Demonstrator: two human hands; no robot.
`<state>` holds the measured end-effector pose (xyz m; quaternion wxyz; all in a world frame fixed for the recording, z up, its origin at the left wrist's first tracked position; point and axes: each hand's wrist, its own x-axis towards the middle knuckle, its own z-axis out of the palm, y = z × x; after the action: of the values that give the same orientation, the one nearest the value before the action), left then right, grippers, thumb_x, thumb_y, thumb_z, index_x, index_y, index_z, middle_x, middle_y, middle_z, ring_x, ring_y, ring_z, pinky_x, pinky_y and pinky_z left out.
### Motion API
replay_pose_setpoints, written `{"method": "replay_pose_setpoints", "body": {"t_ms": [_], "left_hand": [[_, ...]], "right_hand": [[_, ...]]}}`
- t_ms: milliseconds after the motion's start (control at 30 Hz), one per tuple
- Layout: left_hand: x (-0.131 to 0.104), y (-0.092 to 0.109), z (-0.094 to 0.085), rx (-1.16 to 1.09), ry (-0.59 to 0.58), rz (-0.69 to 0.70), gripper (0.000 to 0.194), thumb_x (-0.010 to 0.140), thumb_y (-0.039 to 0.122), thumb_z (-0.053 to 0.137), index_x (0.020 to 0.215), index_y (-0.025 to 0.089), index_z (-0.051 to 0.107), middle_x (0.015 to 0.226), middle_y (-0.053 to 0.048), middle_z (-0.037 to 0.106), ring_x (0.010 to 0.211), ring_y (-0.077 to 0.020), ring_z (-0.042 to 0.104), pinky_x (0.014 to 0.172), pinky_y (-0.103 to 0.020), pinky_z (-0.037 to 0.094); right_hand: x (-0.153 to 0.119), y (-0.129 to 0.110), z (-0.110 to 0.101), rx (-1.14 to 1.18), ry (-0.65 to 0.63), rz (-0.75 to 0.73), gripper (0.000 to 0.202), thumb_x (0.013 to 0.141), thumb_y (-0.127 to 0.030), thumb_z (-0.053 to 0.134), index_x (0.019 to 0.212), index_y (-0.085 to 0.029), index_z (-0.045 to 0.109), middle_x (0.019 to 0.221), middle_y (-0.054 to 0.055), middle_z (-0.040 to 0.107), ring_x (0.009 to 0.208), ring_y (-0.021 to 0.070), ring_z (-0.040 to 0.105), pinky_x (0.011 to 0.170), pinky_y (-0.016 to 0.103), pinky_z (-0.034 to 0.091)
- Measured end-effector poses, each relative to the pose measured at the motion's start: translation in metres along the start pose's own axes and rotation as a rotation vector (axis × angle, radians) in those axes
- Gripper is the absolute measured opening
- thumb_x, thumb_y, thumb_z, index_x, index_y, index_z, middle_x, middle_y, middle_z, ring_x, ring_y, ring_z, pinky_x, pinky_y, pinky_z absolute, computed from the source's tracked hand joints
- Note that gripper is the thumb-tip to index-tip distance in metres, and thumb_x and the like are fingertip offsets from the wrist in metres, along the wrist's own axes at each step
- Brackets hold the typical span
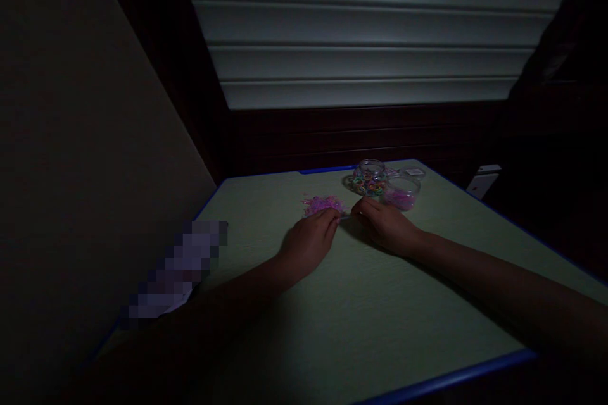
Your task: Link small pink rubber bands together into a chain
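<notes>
My left hand (308, 243) rests just in front of a heap of small pink and purple pieces (323, 204), its fingers pressed together at the heap's right edge. Close by on the right, my right hand (387, 226) is closed in a pinch. A faint thin strand seems to run between the two sets of fingertips, too small and dark to name. Behind my right hand stands a clear tub (401, 193) with pink pieces inside. Beside it is a clear jar (369, 178) of multicoloured small rings.
Everything lies on a pale green table (351, 310) with a blue edge. A clear round lid (412, 173) lies behind the tub. A blurred-out, pale flat item (180, 272) is at the left edge. A wall borders the left, slatted panels the back. The light is dim.
</notes>
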<state>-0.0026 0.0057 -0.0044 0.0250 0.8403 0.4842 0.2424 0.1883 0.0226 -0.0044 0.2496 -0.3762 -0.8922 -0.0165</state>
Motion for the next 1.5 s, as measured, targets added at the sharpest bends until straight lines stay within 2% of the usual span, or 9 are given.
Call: {"method": "replay_pose_setpoints", "body": {"t_ms": [100, 233, 300, 433, 567, 833, 1067, 1333, 1500], "left_hand": [[0.0, -0.0004, -0.0001, -0.001, 0.012, -0.001, 0.023, 0.087, 0.03, 0.03, 0.092, 0.022, 0.05, 0.087, -0.001, 0.059, 0.078, -0.0143, 0.055, 0.071, -0.025, 0.041], [0.0, -0.0011, 0.0007, 0.013, 0.003, -0.006, 0.024, 0.087, 0.03, 0.029, 0.094, 0.022, 0.05, 0.089, -0.002, 0.059, 0.077, -0.0141, 0.055, 0.07, -0.025, 0.041], [-0.0002, -0.0014, 0.0014, 0.023, 0.001, -0.001, 0.023, 0.087, 0.03, 0.028, 0.094, 0.023, 0.05, 0.088, -0.001, 0.059, 0.075, -0.0141, 0.056, 0.068, -0.025, 0.041], [-0.0008, -0.0014, 0.0021, 0.026, -0.01, 0.005, 0.023, 0.087, 0.03, 0.028, 0.094, 0.023, 0.049, 0.086, -0.001, 0.059, 0.076, -0.0141, 0.056, 0.069, -0.025, 0.041], [-0.0015, -0.0019, 0.0031, 0.036, -0.007, 0.005, 0.022, 0.086, 0.029, 0.029, 0.095, 0.023, 0.048, 0.088, -0.001, 0.059, 0.076, -0.014, 0.055, 0.068, -0.024, 0.04], [-0.0011, -0.0032, 0.0052, 0.033, -0.009, 0.004, 0.02, 0.086, 0.03, 0.03, 0.094, 0.024, 0.048, 0.086, -0.001, 0.059, 0.074, -0.0137, 0.056, 0.067, -0.024, 0.041], [-0.0018, -0.0027, 0.0048, 0.045, -0.011, 0.012, 0.02, 0.086, 0.03, 0.03, 0.094, 0.023, 0.048, 0.084, 0.0, 0.059, 0.074, -0.014, 0.056, 0.067, -0.025, 0.041], [-0.0018, -0.0016, 0.0042, 0.032, -0.026, 0.01, 0.02, 0.086, 0.03, 0.033, 0.094, 0.023, 0.049, 0.084, -0.001, 0.06, 0.075, -0.0139, 0.056, 0.068, -0.025, 0.041], [-0.0012, -0.0015, 0.0048, 0.033, 0.005, 0.009, 0.021, 0.083, 0.031, 0.038, 0.1, 0.024, 0.048, 0.089, -0.001, 0.059, 0.078, -0.015, 0.056, 0.07, -0.026, 0.042]], "right_hand": [[0.0011, -0.001, -0.0012, 0.085, 0.052, 0.044, 0.014, 0.08, -0.014, 0.039, 0.091, -0.016, 0.047, 0.088, 0.007, 0.054, 0.075, 0.0144, 0.051, 0.065, 0.024, 0.039], [0.0042, -0.0006, 0.0, 0.26, 0.163, 0.208, 0.014, 0.083, -0.021, 0.036, 0.083, -0.016, 0.049, 0.076, 0.004, 0.055, 0.068, 0.0127, 0.05, 0.06, 0.023, 0.038], [0.0052, -0.001, 0.0013, 0.344, 0.16, 0.297, 0.018, 0.084, -0.026, 0.036, 0.079, -0.016, 0.05, 0.07, 0.002, 0.054, 0.061, 0.0111, 0.049, 0.054, 0.022, 0.037], [0.0045, -0.0054, 0.0024, 0.507, 0.066, 0.386, 0.026, 0.083, -0.034, 0.036, 0.074, -0.016, 0.051, 0.058, -0.002, 0.05, 0.049, 0.0086, 0.044, 0.046, 0.02, 0.032], [0.0033, -0.0099, 0.0015, 0.562, -0.039, 0.371, 0.032, 0.083, -0.04, 0.035, 0.07, -0.016, 0.051, 0.053, -0.003, 0.046, 0.046, 0.008, 0.042, 0.043, 0.02, 0.029], [0.005, -0.0095, 0.0, 0.508, -0.051, 0.373, 0.033, 0.082, -0.04, 0.036, 0.07, -0.015, 0.054, 0.054, -0.003, 0.047, 0.048, 0.0078, 0.04, 0.045, 0.02, 0.028], [0.005, -0.0079, 0.0003, 0.523, -0.061, 0.313, 0.028, 0.08, -0.033, 0.041, 0.08, -0.013, 0.06, 0.067, 0.002, 0.059, 0.057, 0.0102, 0.048, 0.052, 0.021, 0.035], [0.0053, -0.0062, 0.0044, 0.476, -0.001, 0.342, 0.022, 0.079, -0.029, 0.043, 0.075, -0.014, 0.06, 0.061, 0.0, 0.057, 0.051, 0.0087, 0.046, 0.049, 0.02, 0.034], [0.0044, -0.0051, 0.0084, 0.488, 0.068, 0.322, 0.021, 0.079, -0.028, 0.043, 0.076, -0.014, 0.059, 0.064, 0.001, 0.058, 0.053, 0.0089, 0.048, 0.05, 0.02, 0.036]]}}
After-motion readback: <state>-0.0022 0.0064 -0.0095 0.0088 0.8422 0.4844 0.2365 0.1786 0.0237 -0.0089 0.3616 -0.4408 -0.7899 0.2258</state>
